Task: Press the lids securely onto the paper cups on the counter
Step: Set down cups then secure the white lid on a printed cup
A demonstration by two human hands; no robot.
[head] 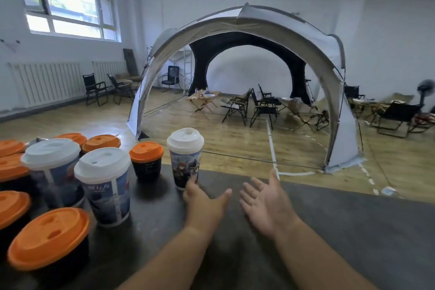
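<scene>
Grey and beige fabric forms a large dome tent (247,21) that fills the centre of the frame, standing on a wooden floor (235,143) with black folding chairs (237,108) beneath it. Across the bottom runs a dark counter (341,231). At lower left is a cluster of short black cups with orange lids (49,240), and among them are two tall printed paper cups with white lids (106,193); every lid sits on its cup. A third tall printed cup (186,165) stands upright just right of the cluster, near the counter's far edge, with its white lid (186,140) on top. The left hand (202,200) reaches to this cup's base, where its extended fingers (193,181) touch the lower side and the thumb is spread away to the right. The right hand (266,205) hovers just beside the left, palm turned leftward, its fingers (257,185) straight, spread wide and holding nothing.
</scene>
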